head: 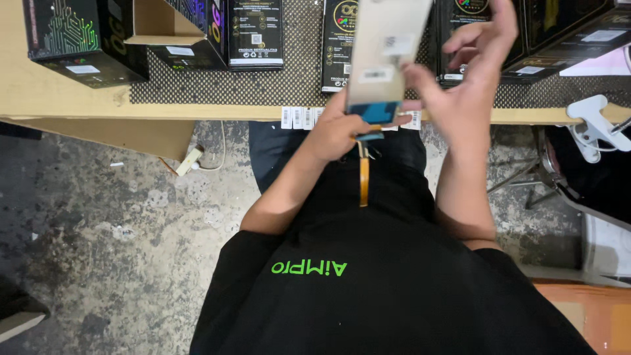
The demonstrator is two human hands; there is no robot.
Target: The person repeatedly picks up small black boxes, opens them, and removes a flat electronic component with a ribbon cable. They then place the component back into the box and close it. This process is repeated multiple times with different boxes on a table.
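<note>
Head view, catalogued from left to right:

- Black carton (79, 39) with a coloured circuit pattern, standing at the far left of the wooden workbench (66, 98).
- Open cardboard box (161, 23) just beside it, flaps up, with a second black carton behind.
- Dotted black mat (296, 79) covering the middle of the bench; flat black printed packages (256, 33) lie on it in a row.
- White plug and cable (190, 160) on the stained concrete floor (98, 230) below the bench edge.
- Strip of white barcode labels (299, 117) stuck along the bench's front edge.
- Left hand (335, 131), fingers curled under the lower end of the panel, pinching it at the blue tab.
- Pale flat panel (384, 52), held upright and slightly tilted above the bench edge, between both hands; it hides part of the packages behind it. An orange ribbon cable (363, 181) hangs from its lower end over the person's black shirt (368, 289).
- Right hand (470, 85), thumb and fingers partly spread, fingertips pressing the panel's right edge.
- More black cartons (565, 39) at the bench's far right.
- White clamp (591, 125) gripping the bench edge at the right.
</note>
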